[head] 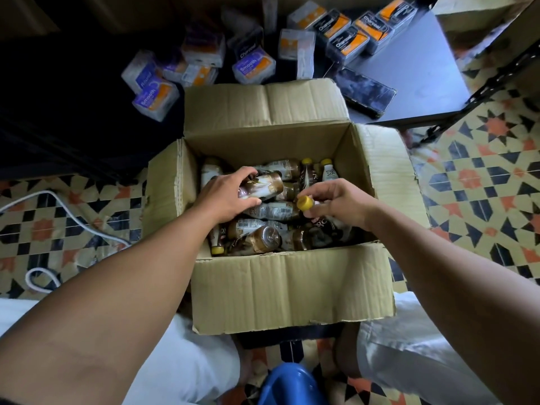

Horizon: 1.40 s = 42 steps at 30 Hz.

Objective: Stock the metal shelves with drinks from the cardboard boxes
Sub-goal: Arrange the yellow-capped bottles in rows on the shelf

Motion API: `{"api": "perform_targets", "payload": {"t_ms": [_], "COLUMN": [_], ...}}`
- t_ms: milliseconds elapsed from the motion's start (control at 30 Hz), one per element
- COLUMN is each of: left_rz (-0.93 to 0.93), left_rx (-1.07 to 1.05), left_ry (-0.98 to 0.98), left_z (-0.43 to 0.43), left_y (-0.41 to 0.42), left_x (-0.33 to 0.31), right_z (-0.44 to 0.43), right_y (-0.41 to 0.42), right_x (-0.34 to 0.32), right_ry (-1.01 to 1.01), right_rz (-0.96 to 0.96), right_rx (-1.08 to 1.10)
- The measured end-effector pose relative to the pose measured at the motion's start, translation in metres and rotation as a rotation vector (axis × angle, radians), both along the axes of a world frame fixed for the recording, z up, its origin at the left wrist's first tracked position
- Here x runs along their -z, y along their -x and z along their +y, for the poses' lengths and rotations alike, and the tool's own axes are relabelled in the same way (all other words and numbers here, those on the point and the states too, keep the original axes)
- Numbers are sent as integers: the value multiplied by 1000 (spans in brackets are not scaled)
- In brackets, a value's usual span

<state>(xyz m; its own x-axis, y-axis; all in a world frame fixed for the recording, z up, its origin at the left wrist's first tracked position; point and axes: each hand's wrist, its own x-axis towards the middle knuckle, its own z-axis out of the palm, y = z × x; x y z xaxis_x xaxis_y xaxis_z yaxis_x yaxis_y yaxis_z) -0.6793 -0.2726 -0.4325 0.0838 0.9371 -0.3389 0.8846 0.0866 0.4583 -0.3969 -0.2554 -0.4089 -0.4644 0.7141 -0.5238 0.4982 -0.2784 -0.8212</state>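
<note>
Obs: cardboard box [286,287] sits open on the tiled floor between the person's knees, flaps folded out; inside is a loose heap of bottles [263,238], most on their sides, a few upright at the far wall. Left hand [225,194] curls round a sideways bottle [263,185] on top of the heap; right hand [342,201] pinches a yellow-capped bottle [305,203] at the neck, its body largely hidden under the palm. Metal shelf [409,71] stands beyond the box to the right; its low deck carries packets [347,39] along the far edge.

Risks (judgement):
- The neck pinch looks the weaker grip; that bottle could swing or slip back onto the heap.
- Lifting the sideways bottle may let its neighbours roll.
- Both hands are loaded, so neither can steady the box.
- The packets crowd part of the deck; a careless set-down could knock them.
- White cable [73,211] on the floor at left is a snag if the person rises.
</note>
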Motion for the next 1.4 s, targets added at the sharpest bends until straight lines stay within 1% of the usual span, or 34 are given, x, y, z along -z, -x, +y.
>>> {"api": "perform_targets", "payload": {"t_ms": [100, 200, 300, 367, 467, 600, 667, 767, 900, 1067, 1200, 1400], "left_rz": [-16, -45, -76, -116, -149, -168, -234, -307, -341, -361, -375, -397], "left_rx": [-29, -64, -73, -98, -106, -57, -126, -235, -249, -297, -233, -145], "left_ry": [1, 57, 81, 38, -60, -87, -163, -363, -578, -672, -794, -952], "left_z": [5, 7, 5, 4, 5, 3, -3, -13, -22, -29, -35, -37], "left_y": [-1, -2, -1, 1, 3, 5, 7, 9, 11, 18, 19, 21], "left_x": [-3, -7, -19, -29, -53, -92, -111, -139, -167, -201, -244, -318], "right_z": [-1, -1, -5, -6, -7, -6, -7, -10, -13, -11, -6, 6], "right_y": [-4, -8, -8, -5, 3, 12, 16, 19, 23, 32, 41, 57], "right_x": [2, 0, -9, -18, -40, -71, -85, -107, -136, -178, -218, -281], "right_ry": [1, -21, -65, -100, -163, -246, -294, -372, -434, -552, -636, -867], "right_rz": [30, 60, 136, 173, 206, 227, 224, 202, 239, 250, 337, 357], "right_rx": [90, 158, 263, 330, 375, 384, 390, 389, 387, 378, 367, 356]}}
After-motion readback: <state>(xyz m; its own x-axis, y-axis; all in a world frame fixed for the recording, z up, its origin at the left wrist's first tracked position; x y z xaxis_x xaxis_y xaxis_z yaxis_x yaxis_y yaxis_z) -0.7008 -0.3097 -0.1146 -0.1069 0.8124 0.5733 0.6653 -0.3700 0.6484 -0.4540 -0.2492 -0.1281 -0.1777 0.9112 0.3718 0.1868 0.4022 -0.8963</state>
